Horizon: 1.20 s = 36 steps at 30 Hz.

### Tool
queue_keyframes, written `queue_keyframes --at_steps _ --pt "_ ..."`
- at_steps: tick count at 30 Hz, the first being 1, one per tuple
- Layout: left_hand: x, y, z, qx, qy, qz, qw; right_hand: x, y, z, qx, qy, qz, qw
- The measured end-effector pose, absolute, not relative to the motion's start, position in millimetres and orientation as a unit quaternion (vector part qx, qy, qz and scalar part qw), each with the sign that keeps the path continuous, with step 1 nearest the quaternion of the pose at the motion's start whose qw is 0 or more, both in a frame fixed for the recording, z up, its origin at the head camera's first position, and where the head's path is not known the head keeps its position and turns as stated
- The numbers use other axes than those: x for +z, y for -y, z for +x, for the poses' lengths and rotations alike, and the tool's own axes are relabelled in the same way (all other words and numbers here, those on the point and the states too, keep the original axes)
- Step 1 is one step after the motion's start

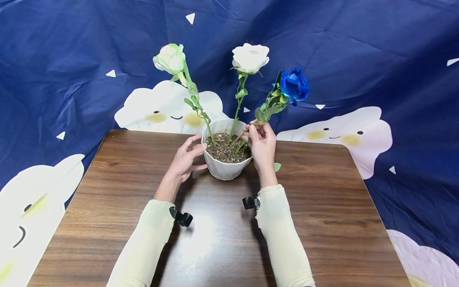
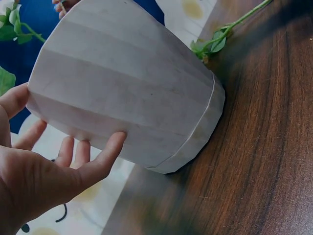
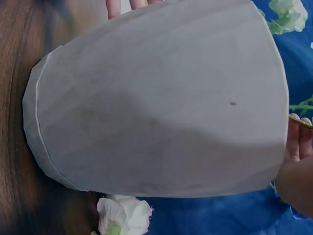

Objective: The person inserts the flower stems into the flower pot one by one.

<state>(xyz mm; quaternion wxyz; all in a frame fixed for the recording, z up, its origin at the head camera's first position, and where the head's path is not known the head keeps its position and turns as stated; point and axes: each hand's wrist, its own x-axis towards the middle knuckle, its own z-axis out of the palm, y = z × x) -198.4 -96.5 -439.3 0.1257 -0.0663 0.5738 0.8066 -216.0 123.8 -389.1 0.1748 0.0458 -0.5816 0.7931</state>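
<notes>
A white faceted flower pot (image 1: 224, 170) filled with dark soil (image 1: 226, 153) stands on the table. My left hand (image 1: 187, 157) rests on its left side, thumb at the rim and the other fingers spread along the outer wall. Over the pot's right rim, my right hand (image 1: 263, 143) pinches the stem of a blue rose (image 1: 294, 85), which leans to the right. Its lower stem runs in over the soil, partly hidden by fingers. A pale green rose (image 1: 170, 59) leans left out of the pot, and a white rose (image 1: 250, 58) rises near its middle.
Beside the pot, at the right, a white flower (image 3: 124, 215) and a leafy green stem (image 2: 220, 39) lie low by the tabletop; only a leaf (image 1: 277, 166) shows in the head view. Behind the wooden table (image 1: 315, 223) hangs a blue cloud-print cloth (image 1: 340, 48).
</notes>
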Motion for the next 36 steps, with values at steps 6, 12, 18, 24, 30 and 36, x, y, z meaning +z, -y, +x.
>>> queue_keyframes --at_steps 6,12,18,24,30,36 --pt "-440 97 -199 0.806 -0.575 -0.067 0.125 -392 -115 -219 0.747 0.639 0.071 0.168" --pt "-439 96 -199 0.805 -0.576 -0.066 0.125 -390 -110 -220 0.69 0.705 0.095 0.133" --pt "-439 96 -198 0.804 -0.577 -0.067 0.125 -386 -106 -224 0.638 0.754 0.114 0.111" --pt "-439 97 -198 0.804 -0.578 -0.068 0.124 -383 -101 -227 0.625 0.767 0.119 0.08" --pt "-439 98 -198 0.804 -0.578 -0.069 0.126 -384 -92 -231 0.632 0.765 0.111 0.054" --pt "-439 97 -198 0.804 -0.578 -0.065 0.126 -385 -86 -234 0.633 0.764 0.118 0.041"
